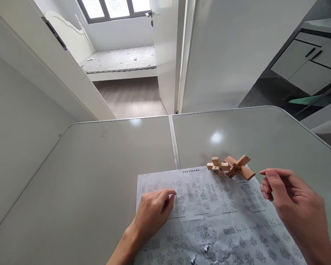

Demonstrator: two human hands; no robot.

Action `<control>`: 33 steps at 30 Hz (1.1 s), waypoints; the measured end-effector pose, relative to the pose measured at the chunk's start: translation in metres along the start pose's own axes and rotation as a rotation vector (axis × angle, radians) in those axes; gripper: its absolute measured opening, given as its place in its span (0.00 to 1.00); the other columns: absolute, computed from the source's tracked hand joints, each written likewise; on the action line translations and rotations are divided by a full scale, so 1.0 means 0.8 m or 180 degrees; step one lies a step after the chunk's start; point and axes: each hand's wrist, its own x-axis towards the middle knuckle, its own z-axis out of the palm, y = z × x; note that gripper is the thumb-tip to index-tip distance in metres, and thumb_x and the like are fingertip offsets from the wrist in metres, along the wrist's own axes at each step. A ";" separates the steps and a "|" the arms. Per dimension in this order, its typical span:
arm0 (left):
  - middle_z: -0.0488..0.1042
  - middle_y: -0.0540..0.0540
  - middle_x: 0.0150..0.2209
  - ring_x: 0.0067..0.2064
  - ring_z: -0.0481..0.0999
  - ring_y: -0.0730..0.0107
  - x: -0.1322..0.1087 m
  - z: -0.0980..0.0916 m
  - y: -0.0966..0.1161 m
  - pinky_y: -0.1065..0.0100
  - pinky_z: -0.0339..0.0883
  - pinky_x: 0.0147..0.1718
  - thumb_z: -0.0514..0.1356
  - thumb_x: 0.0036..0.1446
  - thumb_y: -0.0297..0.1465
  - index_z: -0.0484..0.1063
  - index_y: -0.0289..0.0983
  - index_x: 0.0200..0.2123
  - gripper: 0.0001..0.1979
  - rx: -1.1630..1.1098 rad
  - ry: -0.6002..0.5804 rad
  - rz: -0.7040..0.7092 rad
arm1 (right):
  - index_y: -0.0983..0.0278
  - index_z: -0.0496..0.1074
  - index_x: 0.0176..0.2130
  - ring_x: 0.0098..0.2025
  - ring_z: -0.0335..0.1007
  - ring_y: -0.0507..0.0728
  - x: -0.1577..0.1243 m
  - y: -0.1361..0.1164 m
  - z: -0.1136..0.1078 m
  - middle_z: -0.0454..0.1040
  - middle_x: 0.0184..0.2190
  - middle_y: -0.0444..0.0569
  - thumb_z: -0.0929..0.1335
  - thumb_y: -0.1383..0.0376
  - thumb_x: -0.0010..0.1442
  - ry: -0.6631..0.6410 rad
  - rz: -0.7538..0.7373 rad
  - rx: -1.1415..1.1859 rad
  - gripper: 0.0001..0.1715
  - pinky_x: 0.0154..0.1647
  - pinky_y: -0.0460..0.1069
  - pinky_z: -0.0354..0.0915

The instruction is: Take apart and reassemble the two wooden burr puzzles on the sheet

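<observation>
Two wooden interlocking puzzles stand side by side at the top edge of the printed sheet. The left one, a block cross puzzle (218, 167), is pale, with dark marks on its front. Close against it, on the right, leans a reddish-brown crossed-stick puzzle (239, 167) with flat, pointed bars. My left hand (156, 206) rests on the left part of the paper sheet (187, 221), its fingers curled in with nothing visible in them. To the right of the puzzles, apart from them, is my right hand (295, 198), its thumb against the bent index finger and no object visible.
The sheet lies creased on a glossy grey table (99, 191) with a seam down its middle; small tears show near the bottom. Beyond the table are an open door (167, 55), a bed (121, 60) and a window. Cabinets (306, 62) stand at the right.
</observation>
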 end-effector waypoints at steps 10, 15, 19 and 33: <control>0.76 0.56 0.25 0.22 0.71 0.76 -0.004 0.003 -0.003 0.71 0.60 0.27 0.56 0.73 0.26 0.76 0.40 0.42 0.09 -0.0015 -0.0023 -0.0028 | 0.60 0.71 0.46 0.27 0.75 0.62 0.022 0.028 0.001 0.80 0.27 0.48 0.69 0.41 0.65 -0.0021 0.0127 -0.0792 0.27 0.35 0.57 0.67; 0.76 0.57 0.25 0.22 0.70 0.76 -0.003 0.002 -0.003 0.71 0.58 0.26 0.55 0.73 0.26 0.75 0.40 0.42 0.10 -0.0014 -0.0045 -0.0032 | 0.59 0.69 0.42 0.29 0.75 0.62 0.023 0.042 0.010 0.83 0.31 0.50 0.67 0.36 0.65 -0.0241 0.0208 -0.1013 0.30 0.33 0.55 0.66; 0.76 0.56 0.25 0.22 0.70 0.76 -0.002 0.000 -0.001 0.71 0.59 0.26 0.55 0.72 0.25 0.75 0.40 0.42 0.10 -0.0033 -0.0039 -0.0052 | 0.59 0.74 0.37 0.30 0.75 0.63 0.025 0.050 0.012 0.82 0.31 0.50 0.65 0.34 0.64 -0.0395 0.0098 -0.1036 0.32 0.31 0.53 0.66; 0.79 0.55 0.26 0.22 0.72 0.75 -0.002 0.001 0.001 0.72 0.60 0.27 0.55 0.72 0.25 0.76 0.40 0.42 0.10 -0.0034 -0.0021 -0.0045 | 0.57 0.62 0.26 0.18 0.53 0.53 0.019 0.058 0.014 0.55 0.17 0.39 0.62 0.42 0.70 -0.0406 -0.0488 -0.1110 0.30 0.19 0.48 0.54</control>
